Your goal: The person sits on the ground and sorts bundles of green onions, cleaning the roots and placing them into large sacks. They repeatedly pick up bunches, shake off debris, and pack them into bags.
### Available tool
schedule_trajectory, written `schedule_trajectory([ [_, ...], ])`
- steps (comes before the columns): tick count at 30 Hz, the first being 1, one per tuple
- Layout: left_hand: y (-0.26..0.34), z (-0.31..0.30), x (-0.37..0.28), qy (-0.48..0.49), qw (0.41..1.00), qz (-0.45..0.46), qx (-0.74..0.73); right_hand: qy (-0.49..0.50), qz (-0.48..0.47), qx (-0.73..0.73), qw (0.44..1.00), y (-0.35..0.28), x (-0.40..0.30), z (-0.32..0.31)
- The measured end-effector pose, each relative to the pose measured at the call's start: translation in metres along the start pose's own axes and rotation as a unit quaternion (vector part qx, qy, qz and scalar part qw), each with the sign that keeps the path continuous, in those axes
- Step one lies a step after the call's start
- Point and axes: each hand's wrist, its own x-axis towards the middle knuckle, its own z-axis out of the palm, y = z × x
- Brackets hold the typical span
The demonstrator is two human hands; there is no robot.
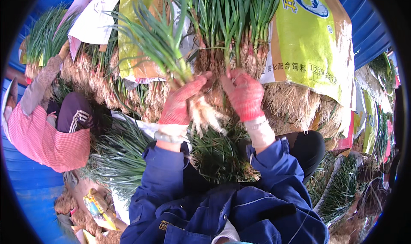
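Observation:
My left hand, in a red knit glove, is closed around a small bunch of green allium plants. Their leaves fan up to the left, and pale roots hang below my palm. My right hand, gloved the same way, is at the base of a dense row of similar allium plants with reddish stem bases. Its thumb and forefinger meet at the foot of one allium plant; slight blur softens the fingertips. Bare roots of the row show behind and between my hands.
A yellow-green printed feed sack covers plants at right, their roots showing below. At left, a co-worker in pink checked clothing reaches an arm towards a white sheet. Loose greens lie between my knees. Blue corrugated panels stand behind.

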Motion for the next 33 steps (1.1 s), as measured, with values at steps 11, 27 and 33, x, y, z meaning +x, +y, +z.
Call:
schedule_trajectory([
  [11, -0.027, -0.011, 0.001, -0.024, 0.999, -0.03, 0.006, -0.158, 0.236, 0.501, 0.817, 0.016, -0.006, 0.001],
  [27, -0.062, -0.004, -0.029, 0.091, 0.995, 0.041, -0.006, -0.045, 0.207, 0.334, 0.919, 0.002, -0.013, 0.059],
  [33, -0.058, -0.018, -0.031, 0.111, 0.988, 0.06, 0.087, -0.001, -0.043, 0.027, 0.999, -0.009, -0.006, 0.053],
])
